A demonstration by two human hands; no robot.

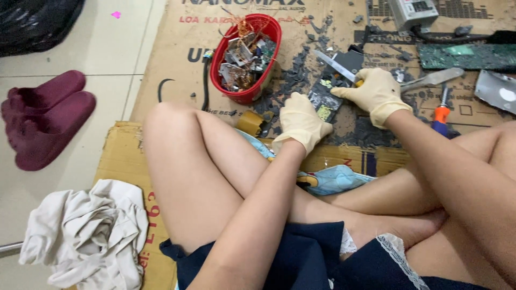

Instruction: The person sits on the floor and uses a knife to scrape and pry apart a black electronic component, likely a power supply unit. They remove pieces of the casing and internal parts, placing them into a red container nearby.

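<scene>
I sit cross-legged on flattened cardboard [172, 48]. My left hand [300, 122], in a cream rubber glove, presses down on a dark circuit board [327, 91] lying on the cardboard. My right hand [374, 92], gloved the same way, grips a flat metal chisel-like tool [334, 65] whose blade lies across the far end of the board. Grey chips and broken bits are scattered all round the board.
A red plastic bowl [226, 56] full of stripped parts and copper wire stands left of the board. A green circuit board [465, 55], an orange-handled screwdriver [442, 113] and a metal plate [497, 90] lie at the right. Maroon slippers [45, 115] and a crumpled cloth [91, 236] are at the left.
</scene>
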